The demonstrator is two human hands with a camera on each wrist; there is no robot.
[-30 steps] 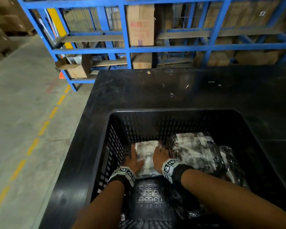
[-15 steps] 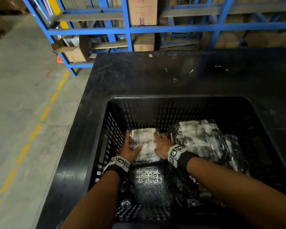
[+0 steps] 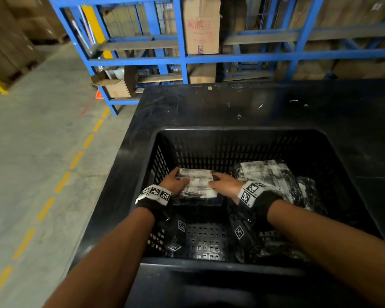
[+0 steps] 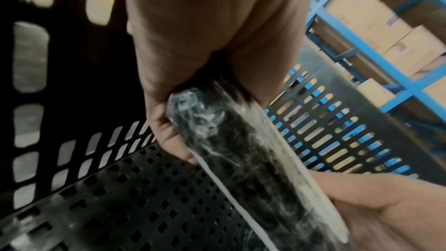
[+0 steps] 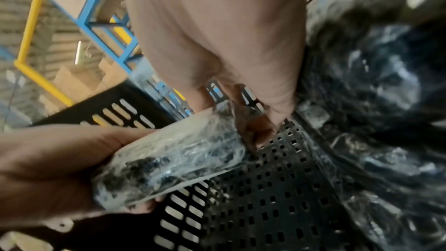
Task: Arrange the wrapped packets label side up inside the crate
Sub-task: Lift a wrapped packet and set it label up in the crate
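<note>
A black perforated crate stands on a black table. Inside it, near the far left corner, both my hands hold a plastic-wrapped packet with its white label facing up. My left hand grips its left edge, thumb on top. My right hand grips its right edge. In the left wrist view the packet hangs just above the crate floor, the fingers curled under it. In the right wrist view the packet is pinched at both ends. More wrapped packets lie piled at the right.
The crate's near left floor is bare. The black table extends beyond the crate. Blue racking with cardboard boxes stands behind it. A concrete aisle with a dashed yellow line runs along the left.
Both hands have carried the packet away from me toward the crate's far left corner. The head view has tilted and shifted meanwhile.
</note>
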